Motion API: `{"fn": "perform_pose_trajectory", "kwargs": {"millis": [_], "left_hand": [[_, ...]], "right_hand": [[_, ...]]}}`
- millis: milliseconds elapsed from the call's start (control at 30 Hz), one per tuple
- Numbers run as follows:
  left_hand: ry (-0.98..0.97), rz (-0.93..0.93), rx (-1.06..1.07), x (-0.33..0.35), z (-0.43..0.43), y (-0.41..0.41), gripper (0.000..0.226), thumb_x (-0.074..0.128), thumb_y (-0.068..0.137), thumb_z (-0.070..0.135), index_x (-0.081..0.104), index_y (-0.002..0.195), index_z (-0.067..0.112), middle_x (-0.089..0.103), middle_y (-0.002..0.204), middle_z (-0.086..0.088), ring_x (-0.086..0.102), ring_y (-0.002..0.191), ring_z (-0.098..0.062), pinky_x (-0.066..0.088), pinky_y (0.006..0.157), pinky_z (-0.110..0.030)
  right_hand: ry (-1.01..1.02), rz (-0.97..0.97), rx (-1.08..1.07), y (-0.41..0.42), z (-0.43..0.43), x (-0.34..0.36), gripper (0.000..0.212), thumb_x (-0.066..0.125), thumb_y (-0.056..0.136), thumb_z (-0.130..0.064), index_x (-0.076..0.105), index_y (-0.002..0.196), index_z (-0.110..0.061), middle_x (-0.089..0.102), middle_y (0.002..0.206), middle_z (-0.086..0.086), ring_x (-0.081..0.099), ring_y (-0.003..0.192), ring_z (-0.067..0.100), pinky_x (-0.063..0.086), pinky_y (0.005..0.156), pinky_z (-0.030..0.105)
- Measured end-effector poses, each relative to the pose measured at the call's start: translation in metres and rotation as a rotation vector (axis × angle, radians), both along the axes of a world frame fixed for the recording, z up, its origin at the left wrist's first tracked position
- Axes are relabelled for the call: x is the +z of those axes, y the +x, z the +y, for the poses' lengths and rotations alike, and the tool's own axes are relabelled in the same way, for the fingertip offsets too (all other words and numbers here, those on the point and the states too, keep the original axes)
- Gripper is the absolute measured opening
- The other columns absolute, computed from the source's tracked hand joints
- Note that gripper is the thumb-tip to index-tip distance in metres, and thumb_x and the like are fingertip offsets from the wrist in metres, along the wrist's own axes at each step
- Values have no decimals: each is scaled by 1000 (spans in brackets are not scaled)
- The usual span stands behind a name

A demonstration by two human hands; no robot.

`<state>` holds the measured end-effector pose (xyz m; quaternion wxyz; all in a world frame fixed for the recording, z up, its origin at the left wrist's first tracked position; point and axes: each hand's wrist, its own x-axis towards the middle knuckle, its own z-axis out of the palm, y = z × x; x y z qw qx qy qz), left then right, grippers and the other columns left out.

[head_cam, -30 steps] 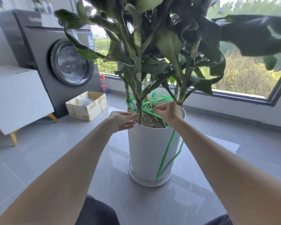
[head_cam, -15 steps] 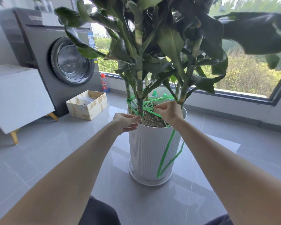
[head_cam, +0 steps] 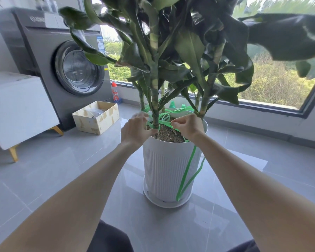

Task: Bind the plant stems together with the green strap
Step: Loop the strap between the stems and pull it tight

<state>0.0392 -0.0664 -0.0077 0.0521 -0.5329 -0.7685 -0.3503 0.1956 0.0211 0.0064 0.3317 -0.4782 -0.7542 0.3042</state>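
Both bare forearms reach forward and converge, wrists nearly straight. The left hand (head_cam: 135,130) shows its back, thumb stretched rightward, fingers blurred, so its grasp is unclear. The right hand (head_cam: 187,125), knuckles up, pinches the green strap (head_cam: 186,172) between thumb and forefinger.

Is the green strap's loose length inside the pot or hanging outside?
Hanging outside: the strap drapes over the pot rim, down toward the saucer.

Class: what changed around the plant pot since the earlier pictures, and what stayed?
The left hand turned over and reached the front stem, thumb at its base; its blurred fingers hide any grip. The right hand kept pinching the green strap above the white pot.
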Motion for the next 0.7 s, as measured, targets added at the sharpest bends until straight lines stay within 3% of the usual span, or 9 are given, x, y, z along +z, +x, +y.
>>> {"fn": "perform_pose_trajectory", "kwargs": {"millis": [67, 200, 467, 700], "left_hand": [[-11, 46, -65, 0, 2, -1, 49, 76, 76, 38, 64, 118, 16, 55, 123, 2, 60, 95, -19, 46, 72, -32], [-21, 136, -106, -2, 3, 2, 33, 69, 84, 33, 69, 113, 17, 62, 121, 4, 51, 107, -18, 43, 75, -30], [-11, 166, -39, 1, 3, 8, 37, 69, 83, 35, 69, 113, 14, 65, 119, 3, 48, 111, -17, 44, 78, -32], [-18, 154, -48, 4, 0, 5, 46, 71, 81, 39, 65, 119, 15, 62, 124, 1, 44, 119, -18, 44, 84, -34]], "right_hand": [[3, -17, 7, 1, -1, 0, 16, 69, 86, -24, 76, 100, -19, 74, 95, -1, 66, 88, 18, 54, 84, 34], [33, -62, 16, 2, -5, 2, 18, 66, 88, -22, 75, 103, -17, 74, 95, 0, 66, 87, 20, 55, 81, 34], [64, -182, 46, 4, -7, 8, 15, 64, 88, -20, 77, 88, -14, 75, 93, -1, 63, 72, 18, 55, 71, 37], [196, -250, 2, 4, -13, 14, 16, 62, 90, -24, 77, 94, -22, 74, 93, -5, 65, 81, 18, 54, 69, 30]]}}
